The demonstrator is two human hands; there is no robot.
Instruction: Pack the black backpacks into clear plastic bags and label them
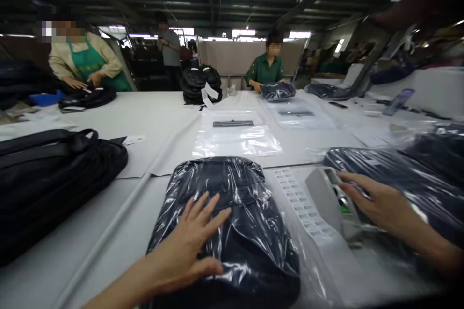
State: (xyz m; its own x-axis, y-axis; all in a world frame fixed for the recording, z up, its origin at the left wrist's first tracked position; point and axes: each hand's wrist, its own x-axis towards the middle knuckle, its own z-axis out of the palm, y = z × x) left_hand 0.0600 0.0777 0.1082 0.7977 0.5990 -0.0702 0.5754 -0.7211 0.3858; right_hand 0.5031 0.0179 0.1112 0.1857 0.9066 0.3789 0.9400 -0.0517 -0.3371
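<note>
A dark backpack (235, 231) in a clear plastic bag lies flat in front of me. My left hand (195, 241) rests on it, fingers spread over the shiny plastic. To the right stands a grey tape dispenser (329, 193) with a bit of green inside. My right hand (377, 203) is at its top, thumb and fingers drawn together in a pinch; what is between them is too small to make out. Between bag and dispenser lies a strip of printed labels (300, 203).
Black bags (54, 178) are stacked on my left. More plastic-wrapped bags (398, 178) lie at the right. Clear plastic bags (235, 137) lie ahead on the white table (145, 111). Across it, one co-worker (268, 70) handles a wrapped bag and another (89, 60) a black bag.
</note>
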